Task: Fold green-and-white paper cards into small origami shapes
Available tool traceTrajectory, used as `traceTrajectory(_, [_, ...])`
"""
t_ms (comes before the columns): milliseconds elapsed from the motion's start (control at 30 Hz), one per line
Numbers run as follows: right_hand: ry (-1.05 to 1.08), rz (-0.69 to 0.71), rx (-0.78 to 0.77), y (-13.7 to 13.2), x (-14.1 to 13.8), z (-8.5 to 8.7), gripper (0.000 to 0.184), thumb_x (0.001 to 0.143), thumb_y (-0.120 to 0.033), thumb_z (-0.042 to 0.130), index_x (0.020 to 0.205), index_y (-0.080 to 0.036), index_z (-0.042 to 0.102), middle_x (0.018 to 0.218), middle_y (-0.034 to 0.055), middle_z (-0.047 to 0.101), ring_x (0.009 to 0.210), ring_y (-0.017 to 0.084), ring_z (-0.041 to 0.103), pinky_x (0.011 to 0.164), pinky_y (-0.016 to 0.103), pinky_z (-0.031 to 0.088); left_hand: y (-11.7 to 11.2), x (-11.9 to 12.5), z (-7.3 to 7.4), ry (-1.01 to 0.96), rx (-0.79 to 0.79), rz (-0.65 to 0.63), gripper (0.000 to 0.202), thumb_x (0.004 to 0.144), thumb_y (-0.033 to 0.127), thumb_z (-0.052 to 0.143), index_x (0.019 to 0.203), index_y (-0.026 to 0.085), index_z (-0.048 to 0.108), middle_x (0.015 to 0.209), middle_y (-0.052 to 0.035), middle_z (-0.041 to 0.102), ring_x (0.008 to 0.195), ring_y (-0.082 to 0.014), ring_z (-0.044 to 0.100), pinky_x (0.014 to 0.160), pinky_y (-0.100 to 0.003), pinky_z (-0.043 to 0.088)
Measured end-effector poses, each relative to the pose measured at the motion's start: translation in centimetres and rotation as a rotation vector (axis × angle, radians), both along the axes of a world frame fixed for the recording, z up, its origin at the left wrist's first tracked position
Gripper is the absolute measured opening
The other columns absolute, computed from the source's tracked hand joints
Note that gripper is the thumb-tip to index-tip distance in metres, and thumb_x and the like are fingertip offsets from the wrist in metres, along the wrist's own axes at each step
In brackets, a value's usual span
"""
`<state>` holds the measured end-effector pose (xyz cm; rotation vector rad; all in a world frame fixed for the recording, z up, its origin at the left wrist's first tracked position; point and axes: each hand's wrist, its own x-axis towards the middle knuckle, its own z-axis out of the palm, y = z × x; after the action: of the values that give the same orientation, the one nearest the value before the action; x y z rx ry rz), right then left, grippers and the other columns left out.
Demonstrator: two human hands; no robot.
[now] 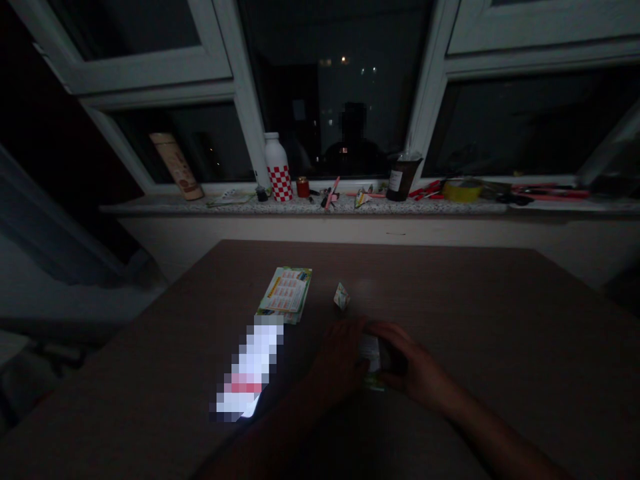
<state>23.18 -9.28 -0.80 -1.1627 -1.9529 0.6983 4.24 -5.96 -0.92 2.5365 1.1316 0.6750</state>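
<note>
A small sheet of printed paper [371, 353] with a green edge lies between my hands, low over the table, partly covered by them. My left hand [336, 355] is closed at the paper's left side, its thumb on the sheet. On the other side, my right hand [411, 360] curves round the paper, fingers over the far edge and thumb near the close edge. Just beyond my hands stands a small folded paper piece [341, 297]. To the left is a stack of printed leaflets [287, 292] with a green border. Dim light hides some fingertips.
A lit phone [250, 367] with a blurred screen lies left of my hands on the brown table [480, 293]. On the windowsill [310, 209] behind stand a checkered bottle [279, 170], a tan flask [176, 167], a small jar [303, 187], a lidded cup [401, 179] and yellow tape [462, 190].
</note>
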Motion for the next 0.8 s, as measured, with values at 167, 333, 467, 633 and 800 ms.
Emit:
traceTrajectory(167, [0.094, -0.127, -0.032, 0.1, -0.4, -0.7, 0.057, 0.073, -0.015, 0.062, 0.127, -0.026, 0.046, 0.120, 0.0074, 0.060, 0.099, 0.021, 0.063, 0.089, 0.039, 0.049, 0.2, 0.1, 0.5, -0.109, -0.041, 0.085, 0.022, 0.082, 0.018, 0.050, 0.103, 0.019, 0.058, 0.100, -0.0048, 0.063, 0.095, -0.0211, 0.056, 0.086, -0.037, 0.044])
traceTrajectory(333, [0.105, -0.242, -0.055, 0.2, -0.1, -0.4, 0.017, 0.083, -0.031, 0.057, 0.095, -0.024, 0.066, 0.085, 0.0035, 0.072, 0.076, 0.020, 0.068, 0.071, 0.032, 0.055, 0.2, 0.2, 1.5, -0.249, -0.145, 0.232, 0.010, 0.083, 0.026, 0.053, 0.083, 0.017, 0.058, 0.082, -0.0014, 0.062, 0.078, -0.0164, 0.057, 0.073, -0.030, 0.046])
traceTrajectory(467, [0.036, -0.252, 0.159, -0.2, 0.0, 0.5, 0.014, 0.086, -0.027, 0.054, 0.089, -0.023, 0.067, 0.086, 0.0048, 0.071, 0.080, 0.020, 0.067, 0.071, 0.030, 0.054, -0.1, 0.1, 1.3, -0.302, -0.122, 0.286, 0.011, 0.082, 0.028, 0.054, 0.085, 0.018, 0.057, 0.085, -0.0019, 0.062, 0.082, -0.0173, 0.056, 0.076, -0.031, 0.046])
traceTrajectory(633, [-0.086, -0.233, 0.379, -0.7, 0.0, 0.9, 0.019, 0.085, -0.020, 0.054, 0.100, -0.025, 0.065, 0.092, 0.0055, 0.069, 0.086, 0.020, 0.065, 0.077, 0.034, 0.053, -0.7, 0.1, 1.8, -0.347, 0.164, 0.235, 0.024, 0.077, 0.026, 0.060, 0.098, 0.017, 0.056, 0.105, -0.0088, 0.057, 0.101, -0.0217, 0.052, 0.089, -0.037, 0.043])
traceTrajectory(800, [-0.202, -0.166, 0.491, -0.8, -0.2, 1.3, 0.020, 0.084, -0.016, 0.056, 0.101, -0.024, 0.064, 0.090, 0.0062, 0.069, 0.082, 0.021, 0.063, 0.074, 0.037, 0.051, -1.2, 0.2, 3.1, -0.266, 0.350, 0.091, 0.010, 0.081, 0.024, 0.055, 0.089, 0.020, 0.059, 0.105, -0.0079, 0.057, 0.100, -0.0210, 0.052, 0.090, -0.038, 0.042])
